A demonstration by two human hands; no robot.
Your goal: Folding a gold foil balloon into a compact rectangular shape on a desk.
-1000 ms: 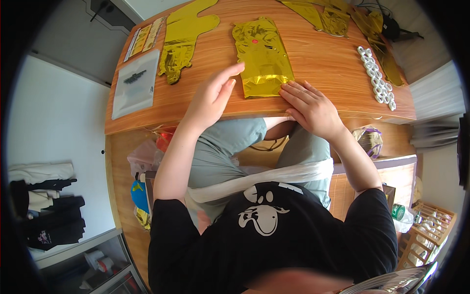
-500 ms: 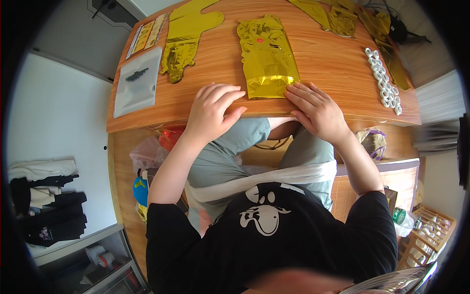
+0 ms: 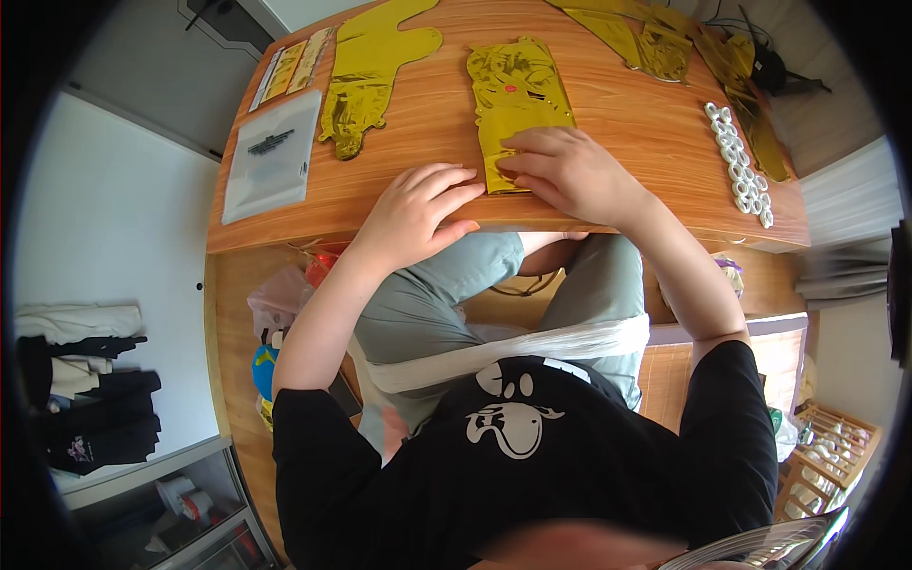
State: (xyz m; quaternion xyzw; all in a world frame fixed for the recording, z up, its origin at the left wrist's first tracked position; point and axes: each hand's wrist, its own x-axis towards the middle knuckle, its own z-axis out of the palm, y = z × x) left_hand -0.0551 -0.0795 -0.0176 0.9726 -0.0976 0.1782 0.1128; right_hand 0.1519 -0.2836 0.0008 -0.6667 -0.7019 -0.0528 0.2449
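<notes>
Now the folded gold foil balloon (image 3: 518, 104), lying flat on the counter (image 3: 632, 123) with its short end near the front edge, is partly covered by the right hand (image 3: 575, 171). Half a second ago that hand was pressed at the balloon's near right corner; it has since moved left and arches across the near end, fingertips reaching toward the left side of the foil. Its fingers are bent and close together, but whether they pinch the foil or merely rest on it I cannot tell. That shift suggests the work has gone from holding the corner down to handling the near end itself. Just beside the left edge, the left hand (image 3: 408, 211) has barely moved; its fingers are slightly spread, thumb apart, with nothing gripped. Further left lie a second gold foil balloon (image 3: 366, 71) and a clear plastic sleeve (image 3: 252, 180), with dark strips (image 3: 271, 142) showing on it. Well to the right is a cluster of white rings (image 3: 736, 161). None of these surroundings appears disturbed by the change.
</notes>
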